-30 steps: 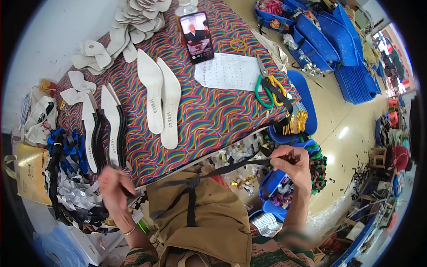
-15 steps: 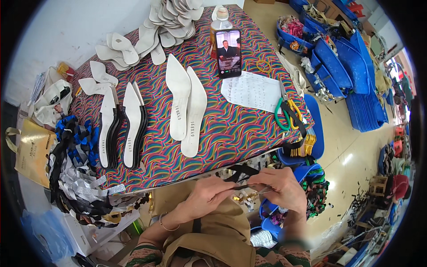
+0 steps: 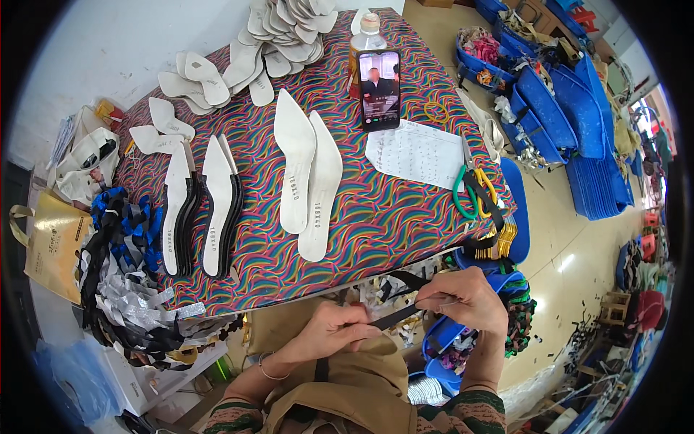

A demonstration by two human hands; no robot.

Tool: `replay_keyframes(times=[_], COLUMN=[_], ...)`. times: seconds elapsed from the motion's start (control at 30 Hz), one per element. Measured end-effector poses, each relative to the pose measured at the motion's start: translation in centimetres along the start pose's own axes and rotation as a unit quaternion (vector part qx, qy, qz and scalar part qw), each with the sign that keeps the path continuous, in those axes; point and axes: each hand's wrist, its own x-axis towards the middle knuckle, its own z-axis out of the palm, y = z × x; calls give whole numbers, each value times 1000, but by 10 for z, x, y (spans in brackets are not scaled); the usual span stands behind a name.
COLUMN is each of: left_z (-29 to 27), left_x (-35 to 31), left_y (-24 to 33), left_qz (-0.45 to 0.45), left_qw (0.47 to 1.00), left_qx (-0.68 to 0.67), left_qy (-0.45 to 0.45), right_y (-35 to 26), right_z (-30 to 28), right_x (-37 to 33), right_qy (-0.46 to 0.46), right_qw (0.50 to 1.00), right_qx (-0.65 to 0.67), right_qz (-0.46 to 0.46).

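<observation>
In front of my lap, below the table's near edge, a black strip (image 3: pixel 396 317) is stretched between my two hands. My left hand (image 3: pixel 336 329) is closed on its left end, thumb on top. At the other end, the fingers of my right hand (image 3: pixel 466 300) pinch the strip, and more black material trails above them toward the table. Beyond the hands, a white insole (image 3: pixel 295 163) partly overlaps a second white insole (image 3: pixel 322 192) on the patterned cloth. To their left lie two stacks of black-edged insoles, the nearer stack (image 3: pixel 217 217) and the outer stack (image 3: pixel 174 224).
Scissors (image 3: pixel 481 194) with green and yellow handles lie at the table's right edge, by a paper sheet (image 3: pixel 416 155). A phone (image 3: pixel 379 94) leans against a bottle (image 3: pixel 369 29). More insoles (image 3: pixel 278 40) are heaped far back. Strips (image 3: pixel 137 289) hang at left; blue bins (image 3: pixel 546 108) stand right.
My hands have drawn apart, the left going left and down, the right slightly right. A longer length of the black strip now shows between them. The view has shifted slightly.
</observation>
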Motion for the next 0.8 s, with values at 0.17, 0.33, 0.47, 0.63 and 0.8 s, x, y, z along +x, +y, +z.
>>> replay_keyframes(times=[0.17,0.33,0.47,0.63,0.8], left_z=[-11,-1,-4,-7,-3], left_x=[-5,22,35,43,44], left_y=[-17,-9,-11,-6,2], left_qz=[-55,-39,-110,-59,-18], left_qw=[995,994,983,965,937], left_qx=[20,-107,-140,-255,-331], left_qy=[-78,-2,-46,28,115], right_y=[-7,-24,-25,-17,-5], right_z=[-13,4,46,77,94], right_x=[5,21,25,12,2], right_qy=[17,-113,-185,-204,-190], right_qw=[1000,979,952,941,948], right_qx=[-20,-79,-98,-129,-116], right_qz=[9,-151,-225,-236,-227])
